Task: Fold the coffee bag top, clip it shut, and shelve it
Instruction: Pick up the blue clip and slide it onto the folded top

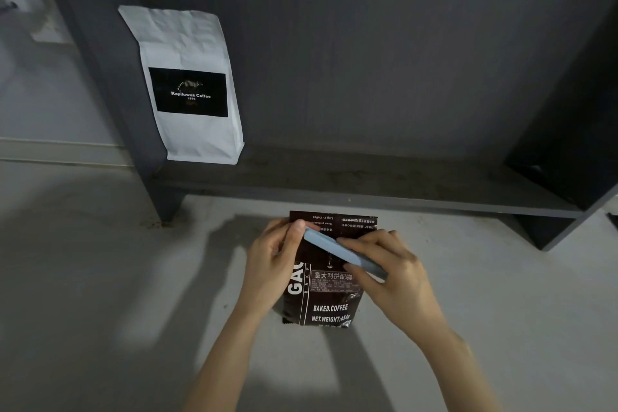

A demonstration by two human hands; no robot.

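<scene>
A dark brown coffee bag point(329, 301) with white print lies on the pale floor in front of the shelf, its top folded over toward me. My left hand point(274, 261) grips the bag's upper left edge at the fold. A long light-blue clip point(337, 249) lies slantwise across the folded top. My right hand point(388, 269) pinches the clip's right end between thumb and fingers. Whether the clip's jaws bite the fold I cannot tell.
A dark grey shelf unit point(351, 184) stands just beyond the bag, its low board open to the right. A white coffee bag point(190, 84) with a black label stands at the shelf's left end. The shelf's right side panel point(568, 160) closes off the far right.
</scene>
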